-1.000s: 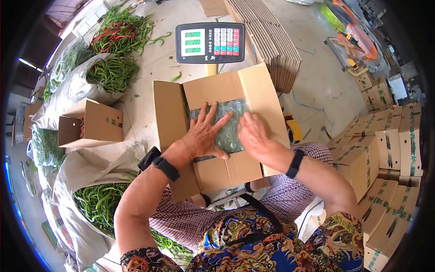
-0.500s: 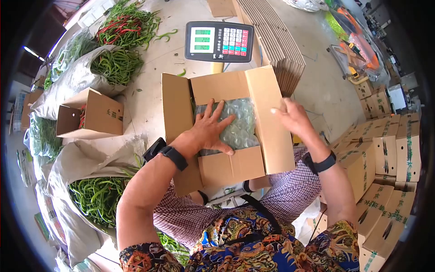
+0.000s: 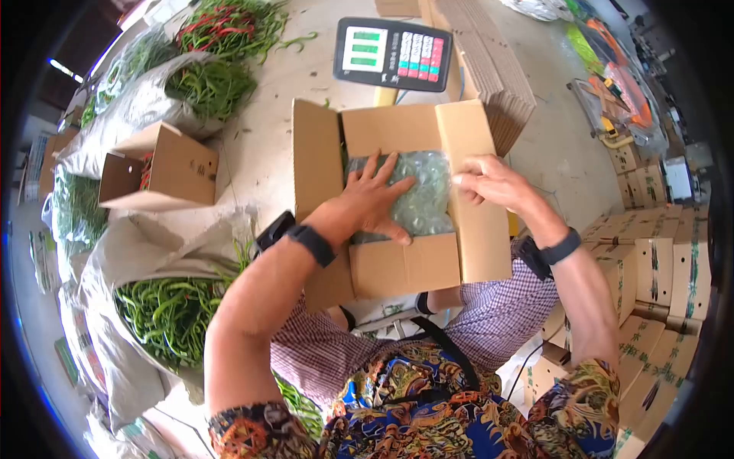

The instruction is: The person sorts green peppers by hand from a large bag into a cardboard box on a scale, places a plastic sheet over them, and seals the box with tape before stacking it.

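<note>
An open cardboard box (image 3: pixel 405 271) stands in front of me with its flaps spread outward. Inside lies a clear plastic wrap (image 3: pixel 424 200), with something greenish faintly visible beneath. My left hand (image 3: pixel 371 197) presses flat on the wrap, fingers spread. Over the box's right flap is my right hand (image 3: pixel 493 182), its fingers curled together; whether anything is between them is too small to tell. Behind the box stands a scale display (image 3: pixel 394 55) with green lit readouts.
At the left are a sack of green peppers (image 3: pixel 130 252), a smaller box (image 3: pixel 183 172) with red peppers and a pile of peppers (image 3: pixel 229 30). Flattened cardboard (image 3: pixel 489 61) stands behind. Stacked boxes (image 3: pixel 654 268) fill the right side.
My right hand has moved in toward the wrap, over the right flap, with its fingers now curled inward. My left hand stays on the wrap. The whole view has shifted slightly.
</note>
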The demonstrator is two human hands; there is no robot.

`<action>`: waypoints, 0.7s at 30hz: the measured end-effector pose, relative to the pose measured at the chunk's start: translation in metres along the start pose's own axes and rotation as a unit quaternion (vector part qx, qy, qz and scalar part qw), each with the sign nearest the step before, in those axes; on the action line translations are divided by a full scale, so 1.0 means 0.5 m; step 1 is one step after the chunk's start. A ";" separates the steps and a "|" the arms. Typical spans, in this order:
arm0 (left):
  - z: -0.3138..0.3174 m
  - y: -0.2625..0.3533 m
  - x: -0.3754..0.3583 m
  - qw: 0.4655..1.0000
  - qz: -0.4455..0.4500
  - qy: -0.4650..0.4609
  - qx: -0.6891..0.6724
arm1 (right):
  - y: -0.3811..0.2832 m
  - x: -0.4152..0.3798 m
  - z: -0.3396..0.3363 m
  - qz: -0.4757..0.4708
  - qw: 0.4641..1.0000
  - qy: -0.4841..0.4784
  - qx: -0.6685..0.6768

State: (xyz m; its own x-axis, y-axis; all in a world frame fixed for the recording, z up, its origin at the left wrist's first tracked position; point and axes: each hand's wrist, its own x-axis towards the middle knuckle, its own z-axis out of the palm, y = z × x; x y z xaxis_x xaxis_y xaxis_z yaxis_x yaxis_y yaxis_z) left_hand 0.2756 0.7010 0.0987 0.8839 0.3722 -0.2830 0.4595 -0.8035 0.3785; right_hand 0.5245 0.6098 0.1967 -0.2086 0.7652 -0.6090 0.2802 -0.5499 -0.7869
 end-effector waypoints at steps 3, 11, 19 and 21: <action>-0.017 -0.018 0.010 1.000 -0.013 0.021 -0.005 | 0.079 0.042 -0.092 -0.016 0.889 0.374 -0.264; -0.009 -0.016 0.006 1.000 0.006 -0.003 -0.013 | -0.035 0.004 -0.022 0.097 0.989 -0.028 -0.112; -0.079 -0.020 -0.019 0.995 0.068 -0.073 0.011 | 0.020 0.176 0.024 0.039 0.973 -0.065 -0.218; -0.159 -0.059 -0.096 0.981 0.088 0.043 -0.170 | 0.029 0.170 0.031 0.085 0.976 -0.098 -0.173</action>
State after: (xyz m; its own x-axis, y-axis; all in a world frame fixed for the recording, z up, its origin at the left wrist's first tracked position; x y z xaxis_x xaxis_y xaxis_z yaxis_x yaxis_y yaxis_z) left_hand 0.2264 0.7436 0.1713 0.9495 0.2911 -0.1170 0.2883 -0.6630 0.6909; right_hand 0.4965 0.6618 0.1319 -0.2977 0.5746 -0.7624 0.6199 -0.4910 -0.6121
